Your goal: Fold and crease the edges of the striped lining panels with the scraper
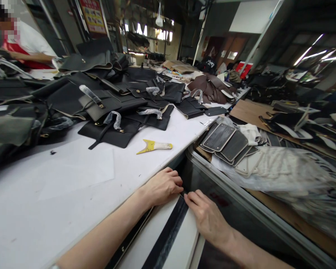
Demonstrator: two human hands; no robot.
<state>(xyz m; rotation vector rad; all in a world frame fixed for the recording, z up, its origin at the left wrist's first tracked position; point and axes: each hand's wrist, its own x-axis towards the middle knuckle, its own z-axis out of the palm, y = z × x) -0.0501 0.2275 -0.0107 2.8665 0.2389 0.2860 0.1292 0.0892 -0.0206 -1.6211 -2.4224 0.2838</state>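
Note:
In the head view, a long white piece (183,233) with a dark strip (168,233) along its middle lies at the table's near edge. My left hand (164,186) is closed at its far end, fingers curled and thumb hidden. Close beside it, my right hand (204,211) pinches the far right corner, with thumb and fingers pressed together. A small dark gap separates the fingertips of the two hands. Beyond them on the white table (72,216) lies a yellow and white flat tool (154,146) with a forked end.
Black leather bag pieces (114,127) with plastic-wrapped handles pile up across the table. Brown leather pieces (210,87) lie farther back. At right, a metal-edged bench (229,179) holds stacked dark panels (220,136) and plastic sheeting (296,168). Another person (30,41) is at far left.

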